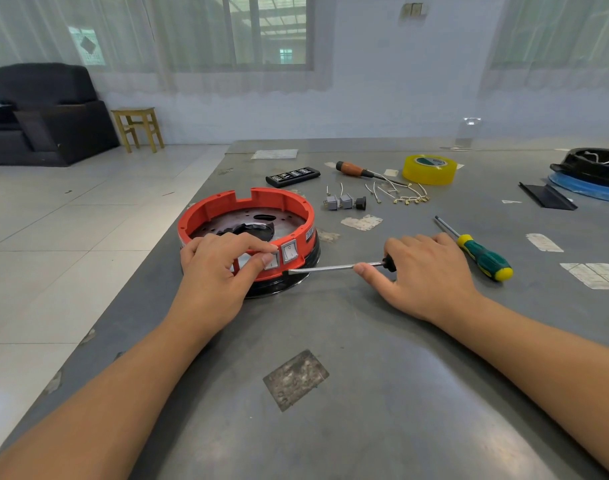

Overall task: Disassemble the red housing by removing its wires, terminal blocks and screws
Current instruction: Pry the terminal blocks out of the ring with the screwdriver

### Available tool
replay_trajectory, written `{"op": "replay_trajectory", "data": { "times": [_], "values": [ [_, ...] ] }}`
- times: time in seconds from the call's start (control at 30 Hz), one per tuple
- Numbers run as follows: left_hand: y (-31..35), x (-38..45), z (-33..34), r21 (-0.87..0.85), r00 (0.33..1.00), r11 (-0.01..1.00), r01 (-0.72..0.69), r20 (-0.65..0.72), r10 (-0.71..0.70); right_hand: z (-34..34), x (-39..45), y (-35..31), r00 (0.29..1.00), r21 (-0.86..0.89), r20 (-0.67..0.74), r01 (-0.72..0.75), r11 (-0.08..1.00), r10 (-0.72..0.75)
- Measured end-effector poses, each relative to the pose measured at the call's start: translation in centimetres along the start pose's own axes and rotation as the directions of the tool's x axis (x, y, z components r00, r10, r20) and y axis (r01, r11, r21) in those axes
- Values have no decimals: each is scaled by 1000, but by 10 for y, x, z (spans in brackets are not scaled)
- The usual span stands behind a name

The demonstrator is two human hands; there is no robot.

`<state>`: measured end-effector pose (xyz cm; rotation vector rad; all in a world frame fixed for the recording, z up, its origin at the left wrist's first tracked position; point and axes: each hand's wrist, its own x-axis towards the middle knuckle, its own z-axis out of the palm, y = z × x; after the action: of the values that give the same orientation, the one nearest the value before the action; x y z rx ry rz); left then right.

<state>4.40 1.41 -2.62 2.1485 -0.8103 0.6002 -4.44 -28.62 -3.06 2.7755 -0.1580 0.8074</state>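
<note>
The round red housing [261, 202] sits on a black base at the table's left side, with grey rocker switches [290, 251] in its front wall. My left hand [220, 268] grips the housing's near rim, thumb and forefinger pinching at one switch. My right hand [424, 271] holds a flat screwdriver [334, 267] lying almost level; its tip touches the seam under the switches. Removed switch blocks [344, 201] and loose white wires [400, 194] lie behind on the table.
On the grey table [330, 341] lie a green-yellow screwdriver [483, 256], an orange-handled tool [355, 169], a yellow tape roll [429, 169], a black bit case [292, 176] and a black round part on blue [594, 171]. The table's left edge drops to a tiled floor.
</note>
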Motion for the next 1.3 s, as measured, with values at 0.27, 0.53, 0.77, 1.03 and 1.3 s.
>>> {"op": "replay_trajectory", "data": {
  "times": [0.27, 0.53, 0.77, 1.03, 1.3],
  "values": [
    [-1, 0, 1, -1, 1000, 1000, -11, -12, 11, -3, 0, -3, 999, 18, 18, -28, 999, 27],
    [1, 0, 0, 4, 1000, 1000, -4, 0, 4, 2, 1, -7, 999, 31, 40, -29, 999, 28],
    [1, 2, -2, 12, 999, 1000, 25, 39, -25, 15, 17, -2, 998, 67, 60, 23, 997, -27],
    [4, 3, -5, 11, 997, 1000, 26, 74, -26, 31, 55, -1, 993, 148, 49, 95, 984, -104],
    [7, 4, -9, 6, 994, 998, 59, 90, -59, 42, 75, 3, 980, 167, 52, 180, 969, -191]
  ]
}}
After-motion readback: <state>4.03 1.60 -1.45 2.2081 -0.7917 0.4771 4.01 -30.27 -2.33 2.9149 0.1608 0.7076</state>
